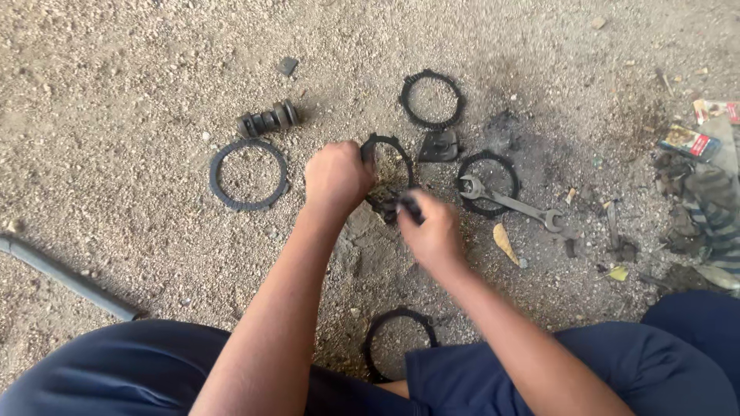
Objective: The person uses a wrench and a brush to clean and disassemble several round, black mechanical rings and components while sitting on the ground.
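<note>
Head view: left grip (336,177) clenched on the toothed ring (389,158), right grip (433,231) apparently grasping a dark tool (406,204) just below it.

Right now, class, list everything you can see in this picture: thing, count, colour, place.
rings: five, black; ground left, top, under spanner, near knees, one in left hand
spanner: one, silver, right of hands
geared shaft: one, dark, upper left
bracket: one, dark, above hands
pipe: one, grey, left edge
rags and packets: several, mixed, right edge
ground: sandy gravel
left hand: grips a ring
right hand: holds a small dark part
</note>
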